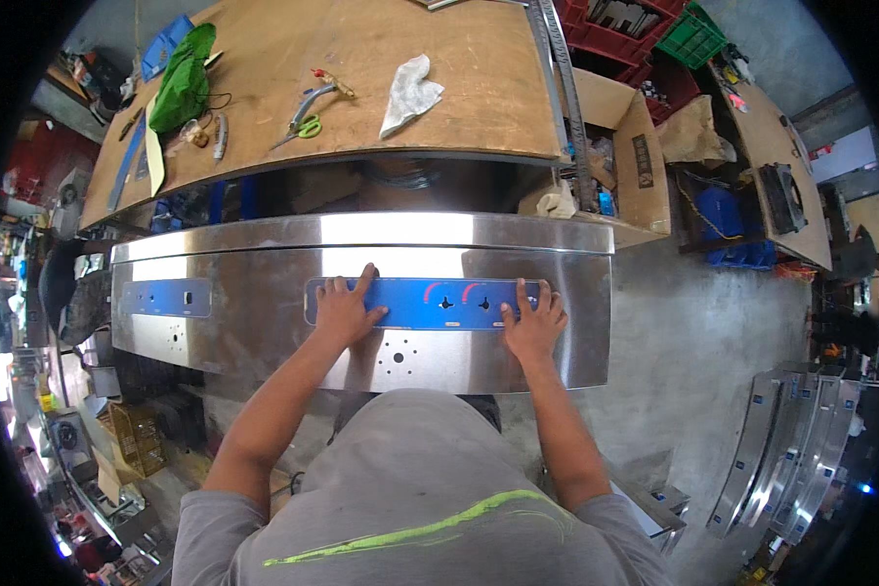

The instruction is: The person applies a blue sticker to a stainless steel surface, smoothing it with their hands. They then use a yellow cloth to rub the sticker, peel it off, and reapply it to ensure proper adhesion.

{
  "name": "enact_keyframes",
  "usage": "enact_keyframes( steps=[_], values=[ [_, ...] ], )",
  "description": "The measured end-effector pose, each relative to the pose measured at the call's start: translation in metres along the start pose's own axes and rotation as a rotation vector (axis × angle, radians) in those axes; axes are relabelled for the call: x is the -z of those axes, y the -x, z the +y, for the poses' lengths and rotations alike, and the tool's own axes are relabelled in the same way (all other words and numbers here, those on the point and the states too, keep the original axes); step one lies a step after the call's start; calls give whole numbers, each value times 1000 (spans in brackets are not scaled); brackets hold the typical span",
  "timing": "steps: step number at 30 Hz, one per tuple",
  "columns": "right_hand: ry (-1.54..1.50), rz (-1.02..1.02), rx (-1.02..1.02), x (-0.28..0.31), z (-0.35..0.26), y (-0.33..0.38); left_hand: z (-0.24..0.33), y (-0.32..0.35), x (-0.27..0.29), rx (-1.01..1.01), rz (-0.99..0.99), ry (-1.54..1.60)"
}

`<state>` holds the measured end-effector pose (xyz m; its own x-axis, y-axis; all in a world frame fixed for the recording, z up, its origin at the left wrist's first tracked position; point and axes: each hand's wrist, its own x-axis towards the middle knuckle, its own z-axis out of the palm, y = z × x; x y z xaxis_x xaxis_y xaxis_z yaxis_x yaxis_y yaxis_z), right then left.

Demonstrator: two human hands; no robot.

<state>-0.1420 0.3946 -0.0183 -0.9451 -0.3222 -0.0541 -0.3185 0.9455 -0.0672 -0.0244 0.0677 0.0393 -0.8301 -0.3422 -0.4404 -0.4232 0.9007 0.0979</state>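
Note:
A long stainless steel panel (264,337) lies across in front of me. On its right half is a blue control-panel label (415,305) with two red arcs and dark cut-outs. My left hand (345,308) rests on the label's left end, fingers spread. At the right end lies my right hand (534,322), its fingers also spread and touching the label and the steel. A second, smaller blue label (156,298) sits at the panel's left end. Below the main label the steel has a round hole ringed by small holes (397,357).
Beyond the panel stands a wooden table (293,39) with green-handled scissors (309,127), a white cloth (410,93) and a green bag (183,78). A cardboard box (645,166) and red crates (615,29) stand at the far right. Steel panels (786,454) stack at the right.

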Motion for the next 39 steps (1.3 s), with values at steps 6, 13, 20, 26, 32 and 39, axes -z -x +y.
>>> enact_keyframes(
  steps=[6, 13, 20, 26, 32, 39],
  values=[
    [-54, 30, 84, 0, 8, -3, -11, 5, -7, 36, 116, 70],
    [-97, -2, 134, -4, 16, -7, 27, -13, -8, 221, 61, 129],
    [-99, -73, 147, 0, 23, -10, 50, -15, 5, 307, -92, 82],
    [-108, -38, 154, 2, 22, -11, 56, -14, -6, 314, -22, 69],
    [-111, -29, 151, 1, 22, -9, 57, -4, -41, -72, 261, 35],
    [9, -170, 158, 14, 21, -12, 56, -15, -74, -523, 351, 156]
  ],
)
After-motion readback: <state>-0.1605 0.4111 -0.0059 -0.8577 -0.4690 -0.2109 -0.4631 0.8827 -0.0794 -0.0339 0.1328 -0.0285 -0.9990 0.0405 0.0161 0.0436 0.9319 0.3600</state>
